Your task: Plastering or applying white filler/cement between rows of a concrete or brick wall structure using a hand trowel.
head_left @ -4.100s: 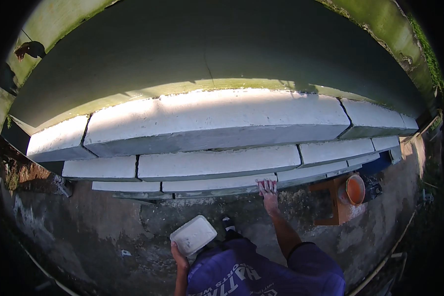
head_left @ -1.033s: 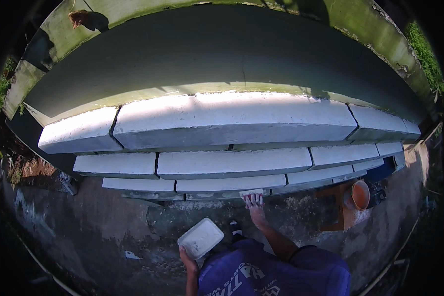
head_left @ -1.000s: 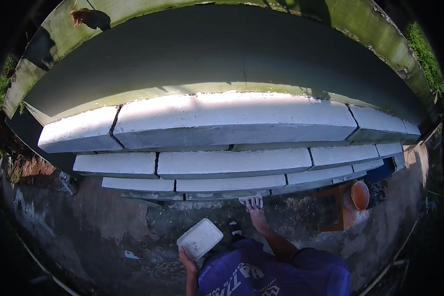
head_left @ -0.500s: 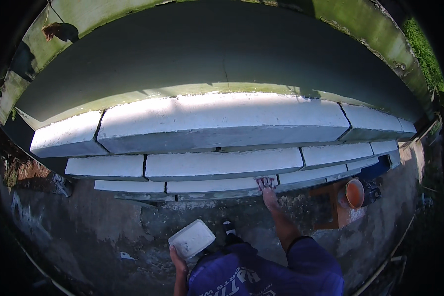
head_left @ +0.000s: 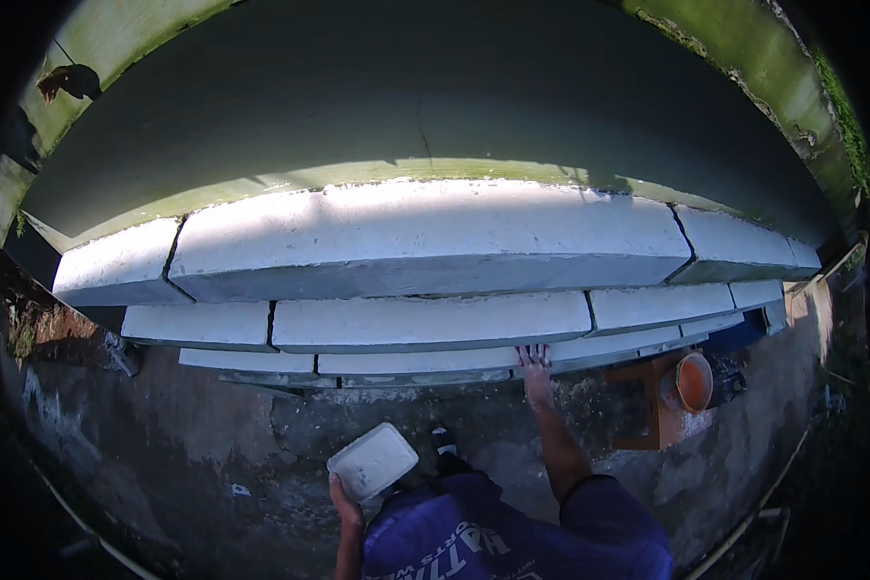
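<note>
My left hand point(head_left: 344, 505) grips the near left side of a shallow white rectangular tray point(head_left: 374, 460), held low beside my body. Some pale grey, lumpy material seems to lie in it; I cannot tell what kind. On the right, my arm reaches forward to the lowest visible row of pale blocks point(head_left: 416, 363). There my right hand point(head_left: 535, 369) lies with stretched, slightly spread fingers on the block's top near edge, close to a joint. Its fingertips look whitish. Nothing shows in that hand.
Longer pale blocks point(head_left: 425, 232) rise in stepped rows against a greenish wall point(head_left: 435, 168), with dark gaps between them. An orange-brown bucket point(head_left: 694, 382) stands by a brown wooden box point(head_left: 636, 372) at the right. My shoe point(head_left: 443, 441) is on the stained concrete floor point(head_left: 213, 425).
My right hand has slid a little to the right along the lowest block's edge. The tray stays in my left hand, and the view has shifted slightly.
</note>
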A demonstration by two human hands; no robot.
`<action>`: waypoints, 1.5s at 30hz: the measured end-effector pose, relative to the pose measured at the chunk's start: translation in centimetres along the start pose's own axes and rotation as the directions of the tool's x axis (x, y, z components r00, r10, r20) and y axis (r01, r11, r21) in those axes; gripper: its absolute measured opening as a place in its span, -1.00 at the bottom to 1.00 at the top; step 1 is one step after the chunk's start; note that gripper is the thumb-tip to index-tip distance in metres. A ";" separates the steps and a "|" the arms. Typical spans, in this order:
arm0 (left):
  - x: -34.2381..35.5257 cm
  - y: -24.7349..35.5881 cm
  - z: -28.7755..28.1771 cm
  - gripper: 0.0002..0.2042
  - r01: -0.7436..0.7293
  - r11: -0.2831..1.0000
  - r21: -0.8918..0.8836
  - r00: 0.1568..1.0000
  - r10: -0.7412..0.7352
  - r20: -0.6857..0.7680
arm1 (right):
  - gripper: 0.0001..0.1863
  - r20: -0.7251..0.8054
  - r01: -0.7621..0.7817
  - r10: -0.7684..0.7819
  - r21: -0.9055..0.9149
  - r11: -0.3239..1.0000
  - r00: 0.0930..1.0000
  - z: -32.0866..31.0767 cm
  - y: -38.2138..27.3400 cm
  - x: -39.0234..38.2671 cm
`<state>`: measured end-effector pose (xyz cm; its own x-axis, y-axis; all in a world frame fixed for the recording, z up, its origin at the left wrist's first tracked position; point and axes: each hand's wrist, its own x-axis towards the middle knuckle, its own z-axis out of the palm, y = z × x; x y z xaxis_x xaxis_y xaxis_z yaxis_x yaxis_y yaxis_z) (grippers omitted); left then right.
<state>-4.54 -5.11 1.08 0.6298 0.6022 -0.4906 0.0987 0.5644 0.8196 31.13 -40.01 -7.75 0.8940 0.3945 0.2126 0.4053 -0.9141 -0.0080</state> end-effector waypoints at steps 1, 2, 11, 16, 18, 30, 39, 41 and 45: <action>0.3 -0.3 0.1 -0.46 0.001 1.000 0.000 1.000 -0.001 0.001 | -0.40 0.000 -0.001 0.001 -0.001 1.000 1.000 0.5 0.3 0.1; 0.6 -0.3 0.1 -0.46 -0.003 1.000 -0.006 1.000 0.003 0.020 | -0.38 0.025 0.029 -0.028 -0.026 0.999 0.999 1.0 0.1 0.4; -0.4 -0.4 0.9 -0.45 -0.061 0.998 0.003 0.998 0.061 -0.024 | -0.33 0.000 0.057 -0.057 -0.115 0.992 0.998 -0.3 -3.6 -6.6; -0.9 0.1 1.0 -0.44 -0.062 0.998 0.027 0.998 0.063 -0.030 | -0.36 -0.075 0.118 -0.125 -0.095 0.988 0.989 -1.7 -3.4 -2.0; -0.9 0.8 2.0 -0.45 -0.019 1.000 0.005 1.000 0.019 0.011 | -0.39 -0.014 0.085 -0.087 -0.074 0.994 0.996 0.8 -2.3 0.1; 0.5 -1.0 -0.4 -0.46 -0.068 0.998 -0.017 0.997 0.068 -0.040 | -0.41 0.144 0.069 -0.076 0.054 0.996 0.987 -0.2 -5.9 -11.6; 1.3 1.1 -0.1 -0.48 -0.079 0.996 0.035 0.995 0.077 0.067 | -0.54 0.351 -0.466 0.338 0.396 0.791 0.873 -2.6 -9.5 -17.6; 2.0 1.1 0.0 -0.48 -0.091 0.996 0.013 0.993 0.089 0.071 | -0.60 0.246 -0.465 0.395 0.510 0.724 0.885 -6.3 -11.2 -14.0; 2.9 0.3 -0.3 -0.52 -0.127 0.992 0.007 0.992 0.127 0.025 | -0.71 0.081 -0.338 0.414 0.726 0.599 0.907 -9.7 -13.0 -9.8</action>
<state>-2.89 -3.06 -0.16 0.6559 0.6550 -0.3751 0.0229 0.4795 0.8773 15.28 -32.94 -0.23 0.9938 -0.0134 0.1107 0.0793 -0.6131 -0.7860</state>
